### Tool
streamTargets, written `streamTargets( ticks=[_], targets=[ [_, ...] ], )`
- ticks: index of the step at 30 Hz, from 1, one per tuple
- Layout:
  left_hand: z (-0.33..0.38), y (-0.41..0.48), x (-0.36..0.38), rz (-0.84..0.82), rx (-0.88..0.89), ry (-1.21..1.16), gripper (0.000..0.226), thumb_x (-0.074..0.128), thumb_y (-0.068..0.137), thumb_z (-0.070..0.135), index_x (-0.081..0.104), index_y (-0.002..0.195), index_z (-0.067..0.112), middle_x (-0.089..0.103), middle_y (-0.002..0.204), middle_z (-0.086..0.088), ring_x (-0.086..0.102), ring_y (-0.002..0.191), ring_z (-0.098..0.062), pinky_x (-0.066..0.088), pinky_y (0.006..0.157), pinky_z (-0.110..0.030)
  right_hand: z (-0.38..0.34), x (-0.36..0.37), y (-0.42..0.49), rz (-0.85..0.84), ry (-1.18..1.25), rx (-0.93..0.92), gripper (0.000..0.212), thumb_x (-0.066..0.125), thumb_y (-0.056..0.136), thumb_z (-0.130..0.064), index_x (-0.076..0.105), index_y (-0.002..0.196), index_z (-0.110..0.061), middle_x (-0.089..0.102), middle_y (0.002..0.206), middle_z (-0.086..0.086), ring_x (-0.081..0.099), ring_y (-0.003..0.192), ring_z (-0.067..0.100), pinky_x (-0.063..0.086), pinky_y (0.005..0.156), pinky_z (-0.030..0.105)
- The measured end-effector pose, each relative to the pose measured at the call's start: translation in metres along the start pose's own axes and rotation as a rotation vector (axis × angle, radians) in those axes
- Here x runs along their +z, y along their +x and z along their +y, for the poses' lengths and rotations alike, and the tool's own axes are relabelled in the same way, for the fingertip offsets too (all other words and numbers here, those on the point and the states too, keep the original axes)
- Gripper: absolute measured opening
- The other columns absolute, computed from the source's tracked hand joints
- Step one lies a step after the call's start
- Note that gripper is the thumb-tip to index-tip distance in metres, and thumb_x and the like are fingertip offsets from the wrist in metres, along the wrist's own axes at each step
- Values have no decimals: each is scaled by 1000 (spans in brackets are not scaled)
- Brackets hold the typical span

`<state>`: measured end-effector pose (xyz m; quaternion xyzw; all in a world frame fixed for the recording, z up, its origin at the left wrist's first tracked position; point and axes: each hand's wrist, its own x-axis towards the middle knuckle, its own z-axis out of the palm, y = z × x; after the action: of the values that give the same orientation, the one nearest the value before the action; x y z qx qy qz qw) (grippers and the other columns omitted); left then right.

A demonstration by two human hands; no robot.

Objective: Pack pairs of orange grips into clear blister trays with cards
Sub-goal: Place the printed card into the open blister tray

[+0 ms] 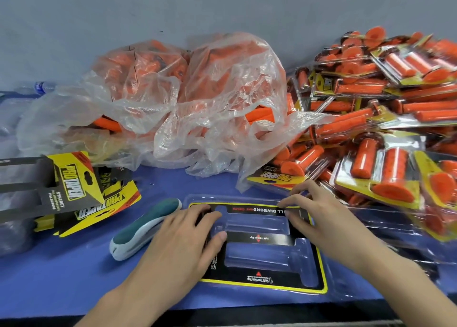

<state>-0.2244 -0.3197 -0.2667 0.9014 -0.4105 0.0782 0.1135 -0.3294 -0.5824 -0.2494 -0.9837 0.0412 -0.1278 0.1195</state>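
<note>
A clear blister tray (329,284) lies flat on the blue table in front of me, with a black and yellow card (262,281) laid in it. Both of its moulded grip pockets hold no grip. My left hand (188,237) lies flat on the left part of the card, fingers straight. My right hand (319,215) presses its fingertips on the card's far right edge. Loose orange grips (257,115) fill crumpled clear plastic bags (210,99) behind the tray.
A heap of packed blister packs (385,134) with orange grips covers the right side. A stack of printed cards (74,190) lies at the left. A teal and white stapler-like tool (143,228) rests left of the tray. Behind everything stands a grey wall.
</note>
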Motion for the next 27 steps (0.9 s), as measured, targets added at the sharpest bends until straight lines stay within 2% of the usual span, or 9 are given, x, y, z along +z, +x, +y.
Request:
streamTargets(
  ticks=[3,6,9,13,17,19,22,25,27],
  targets=[
    [-1,3,0,-45,34,-34,66,13,95,61,47,142,31,43,146,11,45,130,-11,32,109,-28,-1,2,-1,-15,0,-26,24,55,98,-31,63,119,-36,46,111,-16,50,91,12,44,84,29],
    [-4,6,3,-76,32,-45,66,5,96,67,31,149,37,27,152,20,29,137,-3,20,113,-21,-2,5,-3,-5,5,-29,24,56,98,-29,63,120,-34,48,110,-15,51,93,13,45,83,30],
    [-4,9,3,-65,7,-44,62,10,95,62,32,147,36,28,151,20,29,136,-3,20,112,-20,-3,5,-3,-1,25,-3,24,55,99,-26,63,120,-34,48,111,-15,51,96,12,44,84,28],
    [-4,11,5,-33,-55,-58,54,22,99,57,38,145,33,32,150,17,33,136,-5,26,110,-21,-1,7,-2,36,105,69,24,53,100,-25,62,117,-38,49,106,-24,50,94,-2,36,80,11],
    [-1,10,3,30,-39,-44,45,31,103,48,46,140,28,40,146,9,42,132,-11,33,107,-25,3,7,2,-9,107,122,25,50,101,-26,60,117,-41,48,97,-32,48,93,-3,40,83,19],
    [4,9,-3,118,56,-50,43,33,102,46,56,131,25,50,139,6,51,124,-15,39,102,-27,4,6,3,-18,110,116,25,49,102,-25,60,116,-43,47,97,-32,48,92,-5,38,80,14],
    [22,2,-4,220,318,-135,33,43,100,40,63,122,24,55,134,3,55,121,-16,40,102,-30,4,6,4,-8,121,99,25,49,102,-25,61,115,-43,49,100,-30,47,91,-8,35,76,11],
    [46,-4,6,208,601,-105,28,50,99,42,61,121,28,54,139,1,51,129,-17,41,107,-34,4,6,5,-5,117,79,25,49,102,-24,62,116,-41,51,105,-26,47,96,-3,36,81,16],
    [59,-5,15,164,704,-48,30,47,99,46,58,123,33,52,143,4,48,133,-16,40,109,-35,4,6,6,-4,112,69,26,49,102,-23,62,116,-40,49,103,-28,47,97,-3,37,83,17]
  ],
)
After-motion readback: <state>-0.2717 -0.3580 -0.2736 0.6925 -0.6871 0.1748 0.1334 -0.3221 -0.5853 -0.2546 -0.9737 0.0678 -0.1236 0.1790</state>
